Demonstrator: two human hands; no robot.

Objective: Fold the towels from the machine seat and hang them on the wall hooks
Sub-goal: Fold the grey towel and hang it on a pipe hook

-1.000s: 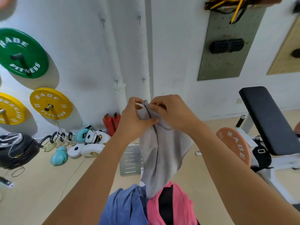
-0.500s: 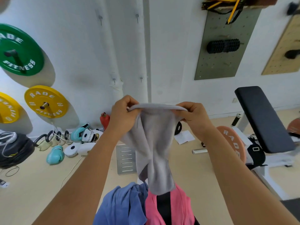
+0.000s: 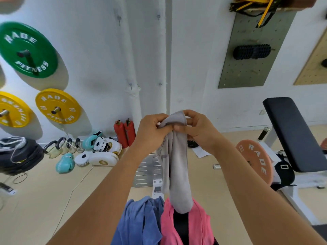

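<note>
A grey towel [image 3: 178, 167] hangs in a narrow folded strip in front of me. My left hand [image 3: 150, 131] and my right hand [image 3: 198, 129] both pinch its top edge, close together. Below it a blue towel [image 3: 139, 221] and a pink towel [image 3: 200, 225] lie over the black machine seat [image 3: 180, 225]. Small wall hooks show on the white wall: two low ones [image 3: 131, 85] [image 3: 160, 85] and two higher ones [image 3: 119, 19] [image 3: 158, 17], all bare.
Green [image 3: 26, 50] and yellow weight plates [image 3: 57, 106] hang on the left wall. Boxing gloves and pads [image 3: 99, 151] and red cylinders [image 3: 124, 133] lie on the floor below. A black padded bench [image 3: 297, 133] with an orange plate [image 3: 254, 161] stands to the right. A grey pegboard [image 3: 253, 50] is mounted on the right wall.
My hands were spread apart with the towel's top edge stretched between them; now they have come together and the grey towel hangs doubled into a narrower strip.
</note>
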